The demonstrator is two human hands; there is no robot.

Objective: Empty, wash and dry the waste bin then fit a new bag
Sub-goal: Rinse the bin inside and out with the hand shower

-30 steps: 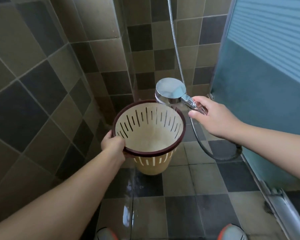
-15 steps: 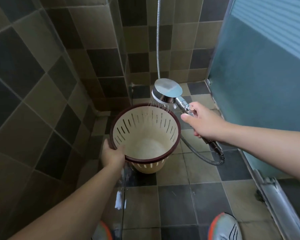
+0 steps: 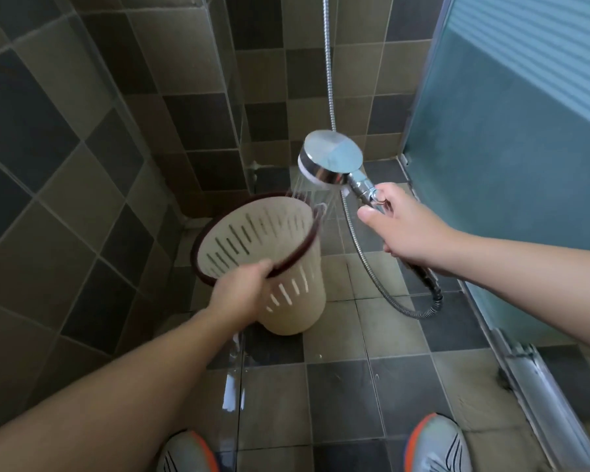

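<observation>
A cream slotted waste bin [image 3: 297,294] with a dark red rim hangs in the air over the shower floor, tipped so its mouth faces left and away from me. My left hand [image 3: 241,291] grips its near rim. My right hand [image 3: 402,229] holds the handle of a chrome shower head [image 3: 331,158], which sits just above and to the right of the bin. Water sprays from the head onto the bin's far rim. The bin holds no bag.
Tiled walls close in on the left and behind. A frosted glass door [image 3: 511,165] with a metal floor track [image 3: 539,396] stands at the right. The metal hose [image 3: 372,267] loops down to the wet floor [image 3: 338,386]. My shoes [image 3: 436,444] show at the bottom edge.
The bin has tipped from mouth-up to mouth facing left. The shower head has moved up and to the right of the rim, and water runs over the rim instead of into the bin.
</observation>
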